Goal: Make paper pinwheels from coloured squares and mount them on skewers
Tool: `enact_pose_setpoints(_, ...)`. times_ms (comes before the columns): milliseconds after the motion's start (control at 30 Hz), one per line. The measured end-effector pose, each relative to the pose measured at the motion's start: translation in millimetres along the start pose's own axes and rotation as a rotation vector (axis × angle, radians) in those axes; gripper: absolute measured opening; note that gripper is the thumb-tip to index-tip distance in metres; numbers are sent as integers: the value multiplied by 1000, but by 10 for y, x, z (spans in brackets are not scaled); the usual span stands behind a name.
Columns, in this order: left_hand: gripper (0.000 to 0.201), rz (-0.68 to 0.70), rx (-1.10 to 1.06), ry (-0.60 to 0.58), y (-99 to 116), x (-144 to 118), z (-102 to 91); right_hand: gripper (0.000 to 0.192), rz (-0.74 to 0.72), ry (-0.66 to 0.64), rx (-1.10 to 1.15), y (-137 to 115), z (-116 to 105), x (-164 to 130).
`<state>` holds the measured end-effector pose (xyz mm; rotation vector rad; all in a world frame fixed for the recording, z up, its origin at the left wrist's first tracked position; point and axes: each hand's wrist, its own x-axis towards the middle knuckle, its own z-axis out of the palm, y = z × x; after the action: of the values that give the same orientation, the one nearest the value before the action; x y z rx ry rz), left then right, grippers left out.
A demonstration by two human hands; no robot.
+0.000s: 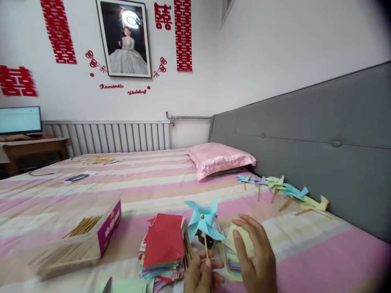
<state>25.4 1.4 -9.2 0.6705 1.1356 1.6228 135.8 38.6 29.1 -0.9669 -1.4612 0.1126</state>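
I see a light blue paper pinwheel held upright on a thin wooden stick, low in the middle of my view. Its folded blades fan out around a small silver pin at the centre, and the wheel faces me nearly flat on. The stick runs straight down from behind the wheel into my left hand, whose fingertips pinch its lower end. The pinwheel stands above the striped bed, just in front of a stack of coloured paper squares topped by a red sheet. My right hand is raised just beside it, fingers spread, not touching the blades.
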Motion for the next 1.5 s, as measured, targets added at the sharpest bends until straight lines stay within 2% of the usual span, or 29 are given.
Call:
enact_pose_setpoints(67, 47, 74, 41, -1, -30, -20, 23, 22, 137, -28, 53, 50, 6, 9)
enact_pose_setpoints(133, 42, 174, 94, -2, -46, -63, 51, 23, 179, -30, 75, 76, 15, -6)
enact_pose_setpoints(233, 33, 309, 173, 0, -19, -169, 97, 24, 111, 13, 64, 71, 25, -100)
enact_pose_setpoints(333, 29, 392, 228, 4, 31, -296, 111, 24, 76, -15, 65, 21, 16, -277)
enact_pose_setpoints(467, 30, 397, 255, 43, 41, -468, 18, 23, 121, -10, 51, -105, -106, -570)
enact_pose_setpoints(600, 28, 385, 296, 118, -3, -668, -186, 24, 218, -63, 4, -226, -343, -846)
enact_pose_setpoints(667, 29, 387, 325, 158, -24, -769, -293, 29, 299, -160, -69, -266, -447, -960)
enact_pose_setpoints(733, 28, 395, 361, 187, -40, -854, -383, 33, 350, -310, -159, -306, -515, -1051)
enact_pose_setpoints(800, 27, 413, 406, 188, -46, -914, -443, 35, 361, -381, -208, -355, -547, -1118)
enact_pose_setpoints(1000, 27, 496, 542, 99, -18, -1031, -493, 32, 328, -374, -304, -479, -548, -1194)
enact_pose_setpoints(1167, 29, 525, 606, 79, 10, -1116, -553, 31, 302, -380, -369, -479, -533, -1217)
enact_pose_setpoints(1500, 27, 631, 591, 65, -22, -1024, -605, 31, 277, -360, -497, -471, -467, -1195)
